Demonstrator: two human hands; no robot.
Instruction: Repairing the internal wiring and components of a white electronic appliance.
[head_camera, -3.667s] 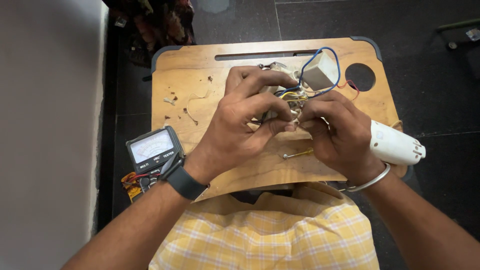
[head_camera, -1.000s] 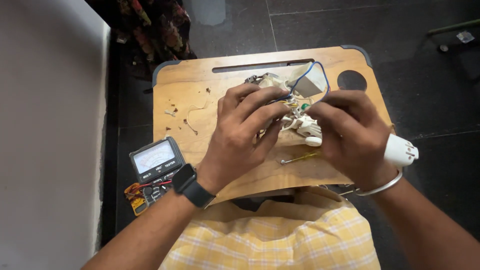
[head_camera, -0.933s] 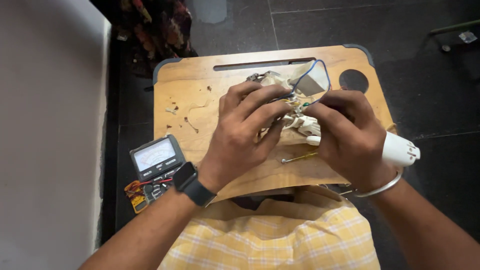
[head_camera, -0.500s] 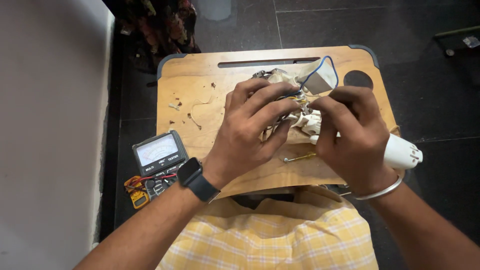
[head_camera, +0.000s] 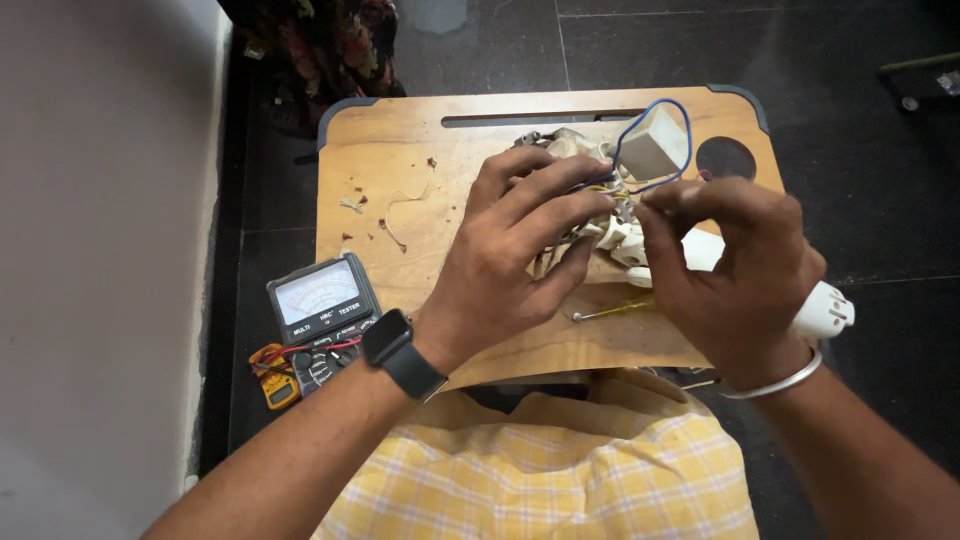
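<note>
On a wooden lap table (head_camera: 420, 150), my left hand (head_camera: 515, 255) covers and grips a small electrical assembly (head_camera: 590, 205) of white plastic parts and wires. A blue wire loops from it around a pale boxy component (head_camera: 652, 145) at the back. My right hand (head_camera: 730, 275) pinches a white part of the same assembly with thumb and fingers. A long white plastic housing (head_camera: 820, 310) lies under my right hand and juts past the table's right edge. A thin screwdriver (head_camera: 612, 312) rests on the table between my wrists.
An analogue multimeter (head_camera: 322, 305) with red and black leads sits on the dark floor left of the table. Wire scraps (head_camera: 395, 215) litter the table's left half. A round hole (head_camera: 725, 158) is at its back right corner. A light wall runs along the left.
My hands and the assembly have shifted slightly on the table. The blue wire loop and boxy component now show clear of my fingers, and my right fingers have drawn in on the white part.
</note>
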